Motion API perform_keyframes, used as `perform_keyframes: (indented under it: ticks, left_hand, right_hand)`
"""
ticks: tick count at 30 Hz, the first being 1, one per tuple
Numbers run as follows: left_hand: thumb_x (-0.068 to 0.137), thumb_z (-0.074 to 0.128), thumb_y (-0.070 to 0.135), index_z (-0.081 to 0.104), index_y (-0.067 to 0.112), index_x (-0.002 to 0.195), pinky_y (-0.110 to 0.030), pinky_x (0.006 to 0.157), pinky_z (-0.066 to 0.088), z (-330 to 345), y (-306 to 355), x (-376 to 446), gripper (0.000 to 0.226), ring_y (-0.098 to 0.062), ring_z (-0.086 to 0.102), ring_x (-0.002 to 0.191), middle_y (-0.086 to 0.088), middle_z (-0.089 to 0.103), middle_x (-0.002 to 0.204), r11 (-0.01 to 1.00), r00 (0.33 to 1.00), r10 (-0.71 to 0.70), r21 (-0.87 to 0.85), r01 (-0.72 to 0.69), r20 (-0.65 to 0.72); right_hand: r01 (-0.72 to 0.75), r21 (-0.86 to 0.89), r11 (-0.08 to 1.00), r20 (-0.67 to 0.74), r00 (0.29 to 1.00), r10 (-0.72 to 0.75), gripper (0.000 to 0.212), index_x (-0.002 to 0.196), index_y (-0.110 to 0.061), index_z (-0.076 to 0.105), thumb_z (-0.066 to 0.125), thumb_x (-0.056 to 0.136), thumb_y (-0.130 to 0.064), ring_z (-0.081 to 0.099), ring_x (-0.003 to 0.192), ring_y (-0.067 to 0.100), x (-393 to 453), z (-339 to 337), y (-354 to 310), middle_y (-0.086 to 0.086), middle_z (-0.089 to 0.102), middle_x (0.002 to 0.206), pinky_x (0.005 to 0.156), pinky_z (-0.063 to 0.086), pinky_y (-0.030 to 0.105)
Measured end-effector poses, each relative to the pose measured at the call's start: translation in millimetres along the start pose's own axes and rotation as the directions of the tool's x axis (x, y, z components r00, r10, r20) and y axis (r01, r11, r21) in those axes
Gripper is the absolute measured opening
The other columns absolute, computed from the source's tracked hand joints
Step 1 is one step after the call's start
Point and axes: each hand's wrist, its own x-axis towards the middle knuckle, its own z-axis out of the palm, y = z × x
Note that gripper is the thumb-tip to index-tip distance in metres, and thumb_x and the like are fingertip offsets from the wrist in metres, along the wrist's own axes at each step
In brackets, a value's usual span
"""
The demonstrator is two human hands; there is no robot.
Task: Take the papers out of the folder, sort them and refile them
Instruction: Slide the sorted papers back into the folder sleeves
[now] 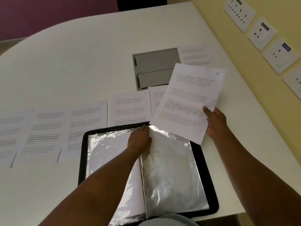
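Here, on the white desk [81,54], near its front edge: a black folder [210,191] lying open, clear plastic sleeves [171,168] shining across both halves. Left hand [140,139] at the top of the folder's spine, fingers curled on the upper edge of the right-hand sleeve, pinching it. Right hand [215,121] raised over the desk just beyond the folder's far right corner, thumb on top and fingers beneath, gripping a printed sheet [189,101] by its lower right part; sheet tilted, held off the surface, a blue handwritten "4" in its upper right corner.

Beyond the folder's far edge, a row of loose printed papers [88,126] flat on the desk, running from the left edge toward the middle, side by side, some slightly overlapping; the nearest two partly tucked under the folder's far edge. One more page [195,54] further back, toward the right edge, just beside a grey recessed cable box [154,69] set into the desk top. Another page partly hidden under the held sheet, text too blurred to read.

On the yellow wall [211,22] along the desk's right edge, a line of white socket plates [262,32].
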Motion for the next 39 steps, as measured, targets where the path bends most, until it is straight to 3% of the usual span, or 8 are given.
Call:
perform_keyframes:
  ticks: [3,9,15,18,23,27,30,39]
  left_hand:
    - [0.093,0.046,0.027,0.044,0.015,0.138,-0.037,0.107,0.034,6.9,5.6,15.4,0.046,-0.021,0.042,0.134,-0.005,0.046,0.145,1.0,0.997,0.006,0.028,-0.004,-0.074]
    - [0.088,0.056,0.024,0.062,0.018,0.113,-0.036,0.083,0.044,11.7,4.1,26.1,0.026,-0.027,0.06,0.1,-0.003,0.065,0.11,0.993,0.976,0.066,0.105,-0.045,-0.207]
    - [0.069,0.078,0.015,0.072,0.02,0.087,-0.035,0.069,0.046,16.6,2.3,31.0,0.02,-0.026,0.061,0.076,0.0,0.064,0.08,0.986,0.964,0.138,0.12,-0.112,-0.227]
    - [0.076,0.069,0.012,0.069,0.015,0.08,-0.036,0.068,0.043,11.6,3.8,37.4,0.004,-0.029,0.058,0.078,-0.005,0.062,0.084,0.989,0.958,0.144,0.007,-0.146,-0.247]
    - [0.08,0.056,0.009,0.062,0.013,0.084,-0.034,0.071,0.042,-6.0,9.2,43.8,0.007,-0.028,0.058,0.079,-0.007,0.064,0.082,0.981,0.97,0.168,-0.066,-0.182,-0.178]
    - [0.08,0.064,0.017,0.066,0.018,0.106,-0.035,0.079,0.048,-7.4,5.7,44.3,0.025,-0.023,0.062,0.087,-0.002,0.069,0.095,0.971,0.973,0.19,-0.118,-0.206,-0.131]
    - [0.083,0.068,0.024,0.07,0.018,0.091,-0.033,0.076,0.048,-8.6,4.7,43.1,0.011,-0.02,0.062,0.084,0.0,0.069,0.091,0.964,0.974,0.193,-0.161,-0.21,-0.118]
    - [0.088,0.067,0.02,0.076,0.018,0.096,-0.032,0.066,0.039,-3.0,-1.8,40.7,0.012,-0.027,0.057,0.081,-0.004,0.067,0.088,0.94,0.909,0.338,0.04,-0.339,-0.245]
  right_hand:
    - [-0.035,0.039,0.999,0.002,0.999,0.034,0.007,0.096,-0.022,0.069,0.066,0.092,-0.018,0.069,0.096,0.026,13.4,7.7,-9.4,0.007,0.071,0.105,0.084,0.057,0.047]
    - [-0.066,0.038,0.997,0.001,0.998,0.066,0.01,0.1,-0.024,0.069,0.067,0.091,-0.021,0.067,0.101,0.028,37.9,20.8,-18.2,0.008,0.07,0.108,0.083,0.057,0.051]
    - [-0.068,0.022,0.997,-0.002,0.998,0.069,0.015,0.106,-0.022,0.066,0.066,0.091,-0.023,0.067,0.101,0.027,53.9,24.4,-15.2,0.007,0.07,0.109,0.082,0.057,0.051]
    - [-0.066,0.02,0.998,-0.011,0.998,0.066,0.014,0.105,-0.023,0.066,0.066,0.091,-0.023,0.066,0.103,0.028,59.8,24.8,-15.4,0.007,0.069,0.11,0.082,0.057,0.05]
    - [-0.057,0.041,0.997,-0.009,0.998,0.058,0.016,0.108,-0.021,0.065,0.064,0.092,-0.021,0.067,0.102,0.028,66.3,28.2,-16.5,0.009,0.069,0.111,0.082,0.057,0.049]
    - [-0.058,0.057,0.997,-0.007,0.998,0.058,0.014,0.106,-0.021,0.066,0.064,0.093,-0.019,0.066,0.104,0.029,70.6,32.1,-15.5,0.008,0.07,0.11,0.081,0.058,0.046]
    - [-0.063,0.053,0.997,-0.007,0.998,0.064,0.01,0.102,-0.022,0.066,0.064,0.093,-0.019,0.065,0.105,0.028,72.7,35.3,-13.7,0.008,0.068,0.11,0.076,0.058,0.042]
    - [-0.044,0.039,0.998,0.049,0.998,0.042,0.019,0.111,-0.019,0.066,0.065,0.092,-0.021,0.067,0.099,0.026,77.8,49.6,-10.1,0.007,0.07,0.108,0.079,0.058,0.045]
